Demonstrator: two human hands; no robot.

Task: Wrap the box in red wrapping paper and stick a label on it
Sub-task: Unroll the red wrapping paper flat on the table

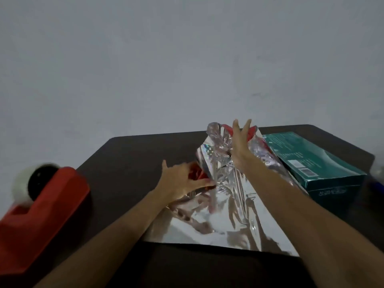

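A sheet of wrapping paper (pixel 224 221) lies on the dark table with its shiny silver back up and its red face showing at the folded far edges. My left hand (pixel 182 181) rests on the paper's left fold with fingers extended, touching a red patch. My right hand (pixel 239 146) is raised over the crumpled far end of the paper, fingers spread straight against it. A teal box (pixel 318 161) lies just right of the paper. No label is visible.
A red tape dispenser (pixel 39 215) with a white tape roll stands at the table's left edge. The dark table (pixel 133 163) ends at a plain grey wall. A blurred object (pixel 376 175) sits at the far right edge.
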